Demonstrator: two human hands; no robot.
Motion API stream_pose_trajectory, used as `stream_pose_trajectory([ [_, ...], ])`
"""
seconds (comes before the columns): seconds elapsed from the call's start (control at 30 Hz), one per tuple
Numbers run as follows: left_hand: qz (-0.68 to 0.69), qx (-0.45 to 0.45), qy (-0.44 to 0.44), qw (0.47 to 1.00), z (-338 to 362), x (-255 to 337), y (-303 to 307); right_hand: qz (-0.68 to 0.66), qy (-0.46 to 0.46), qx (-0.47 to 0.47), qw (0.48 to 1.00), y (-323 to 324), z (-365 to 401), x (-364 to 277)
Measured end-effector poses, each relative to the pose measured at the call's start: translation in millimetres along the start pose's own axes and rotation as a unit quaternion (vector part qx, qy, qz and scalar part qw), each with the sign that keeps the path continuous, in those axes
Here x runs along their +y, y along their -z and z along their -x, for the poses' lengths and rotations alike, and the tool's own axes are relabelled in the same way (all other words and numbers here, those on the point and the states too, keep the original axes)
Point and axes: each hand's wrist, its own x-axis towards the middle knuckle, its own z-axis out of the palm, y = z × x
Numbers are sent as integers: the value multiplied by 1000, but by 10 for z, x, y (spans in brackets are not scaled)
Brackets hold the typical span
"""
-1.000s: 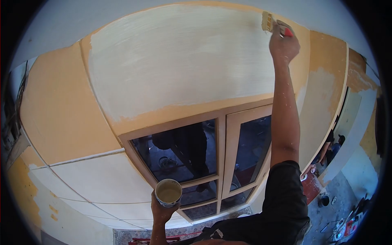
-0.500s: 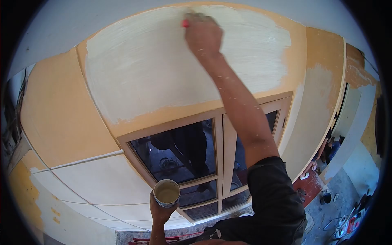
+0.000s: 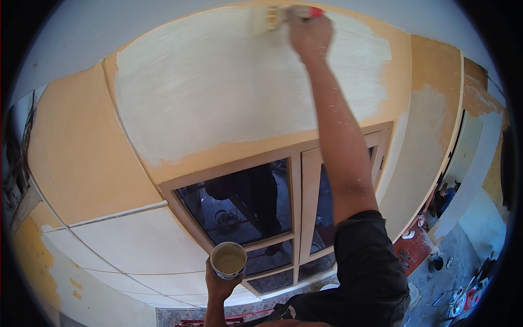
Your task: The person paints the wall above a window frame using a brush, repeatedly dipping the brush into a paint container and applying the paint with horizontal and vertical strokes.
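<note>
High on the wall, my right hand (image 3: 311, 37) grips a paintbrush (image 3: 272, 18) with a red handle end. Its bristles point left and lie against the upper part of a pale, streaky painted area (image 3: 218, 82), close to the ceiling edge. Peach-orange wall shows around that pale area. Lower down, my left hand (image 3: 219, 284) is wrapped round a paint cup (image 3: 229, 260) held upright in front of the window. Pale, cream-coloured liquid shows inside the cup. Motion blurs the brush and the fingers around it.
Below the painted area is a wooden-framed window (image 3: 297, 201) with dark, reflecting panes. White wall panels (image 3: 141, 240) lie to the left. At the lower right, a black bucket (image 3: 436, 264) and assorted items stand on the grey floor, beside a red strip. Another person (image 3: 448, 199) is partly visible beyond.
My right hand has moved right along the top of the wall, and the brush now points left with its bristles visible. The cup in my left hand has shifted slightly right and down.
</note>
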Motion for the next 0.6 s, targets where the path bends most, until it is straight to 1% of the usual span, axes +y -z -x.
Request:
stream_pose_trajectory([
  [0.03,-6,0,-1,1000,-5,-12,0,-36,-17,11,999,196,-66,137],
  [0.07,-6,2,0,1000,-12,-11,-1,1,-32,25,999,308,-176,348],
  [0.1,-4,1,6,1000,-14,2,-5,62,-28,40,997,410,-310,571],
  [0.17,0,0,13,1000,-28,44,-8,155,-60,82,983,631,-424,663],
  [0.2,5,-1,11,1000,-32,75,-4,155,-59,81,983,728,-427,605],
  [0.27,12,0,11,1000,-45,83,-15,156,-27,61,986,844,-411,502],
  [0.3,21,-3,10,1000,-55,65,-16,210,4,64,976,773,-382,470],
  [0.33,30,-7,10,999,-55,45,-11,210,3,62,976,670,-326,422],
  [0.4,21,-15,13,1000,-68,2,-11,239,90,39,966,401,-158,240],
  [0.47,14,-21,13,1000,-66,-7,-19,242,165,18,956,127,101,-74],
  [0.53,12,-14,17,1000,-56,3,-21,156,246,37,956,-72,424,-462],
  [0.6,11,-12,8,1000,-57,-50,-25,102,264,-12,959,-140,698,-919],
])
